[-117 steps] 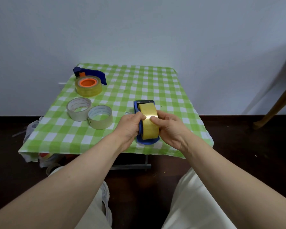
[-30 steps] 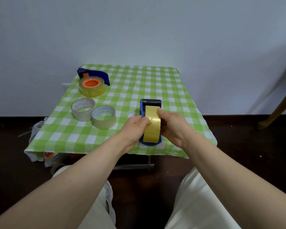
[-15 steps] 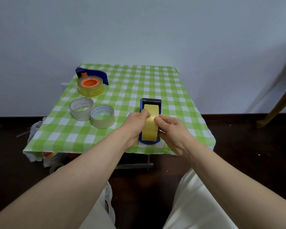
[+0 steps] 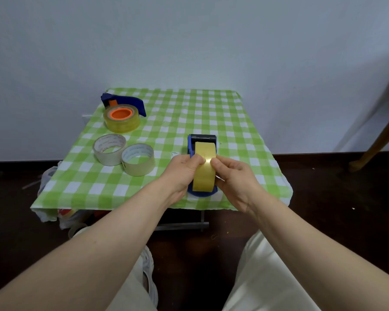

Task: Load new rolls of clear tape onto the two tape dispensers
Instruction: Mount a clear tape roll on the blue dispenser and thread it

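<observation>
Through the head camera, a yellow tape roll (image 4: 203,173) stands in the blue dispenser (image 4: 202,193), near the front edge of the green checked table (image 4: 189,113). The left hand (image 4: 184,169) grips the roll from the left, thumb on top. The right hand (image 4: 234,173) pinches it from the right. Far back on the left lies a second dispenser (image 4: 130,103) with an orange-core roll (image 4: 121,118). Nearer, a pale roll (image 4: 109,149) touches another pale roll (image 4: 138,159).

head-worn view, facing down, table (image 4: 245,122) near
</observation>
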`<state>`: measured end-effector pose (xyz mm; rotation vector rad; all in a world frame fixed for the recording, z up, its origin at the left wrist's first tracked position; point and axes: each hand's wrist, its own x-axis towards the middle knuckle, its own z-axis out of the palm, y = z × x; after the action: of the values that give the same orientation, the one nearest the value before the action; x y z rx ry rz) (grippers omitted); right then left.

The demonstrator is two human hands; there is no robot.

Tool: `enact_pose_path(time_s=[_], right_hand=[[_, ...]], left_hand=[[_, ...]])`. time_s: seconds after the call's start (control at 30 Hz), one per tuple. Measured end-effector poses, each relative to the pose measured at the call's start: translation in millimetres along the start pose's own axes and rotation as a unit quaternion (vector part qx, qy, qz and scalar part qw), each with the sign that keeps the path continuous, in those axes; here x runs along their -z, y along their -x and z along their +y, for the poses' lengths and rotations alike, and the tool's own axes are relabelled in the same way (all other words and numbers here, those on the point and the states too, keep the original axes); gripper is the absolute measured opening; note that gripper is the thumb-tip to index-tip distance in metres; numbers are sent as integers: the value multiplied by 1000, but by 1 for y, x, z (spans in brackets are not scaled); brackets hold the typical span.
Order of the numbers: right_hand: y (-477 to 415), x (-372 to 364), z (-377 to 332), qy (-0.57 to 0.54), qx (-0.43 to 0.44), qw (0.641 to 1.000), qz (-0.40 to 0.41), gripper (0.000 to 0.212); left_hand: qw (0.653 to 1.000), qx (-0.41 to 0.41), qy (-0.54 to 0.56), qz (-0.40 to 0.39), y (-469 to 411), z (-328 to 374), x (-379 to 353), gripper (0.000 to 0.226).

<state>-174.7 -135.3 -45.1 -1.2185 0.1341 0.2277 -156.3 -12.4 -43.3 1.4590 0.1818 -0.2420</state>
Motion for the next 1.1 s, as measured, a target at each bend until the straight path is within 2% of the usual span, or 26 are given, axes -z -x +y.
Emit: enact_pose_path(time_s=[0.1, 0.17, 0.3, 0.4, 0.53, 0.73, 0.93, 1.1], right_hand=[[3, 2, 5, 1, 21, 1000, -17, 28], [5, 4, 9, 41, 39, 998, -17, 31], [9, 6, 17, 106, 67, 992, 6, 43], [9, 7, 16, 95, 70, 993, 13, 43], [7, 8, 5, 65, 57, 996, -6, 38], [8, 4, 8, 150, 97, 984, 5, 39], [13, 4, 30, 224, 120, 967, 1, 41], [9, 8, 27, 165, 89, 982, 4, 32]], left_hand=[[999, 10, -17, 26, -3, 1, -2, 24], [999, 16, -24, 35, -5, 1, -3, 31], [999, 29, -29, 36, -4, 4, -4, 18], [999, 6, -43, -9, 0, 3, -1, 8], [995, -31, -66, -62, 2, -6, 4, 28], [1000, 0, 17, -9, -1, -3, 7, 18], [1000, 18, 14, 4, -3, 5, 6, 23], [1000, 9, 11, -23, -1, 3, 9, 18]])
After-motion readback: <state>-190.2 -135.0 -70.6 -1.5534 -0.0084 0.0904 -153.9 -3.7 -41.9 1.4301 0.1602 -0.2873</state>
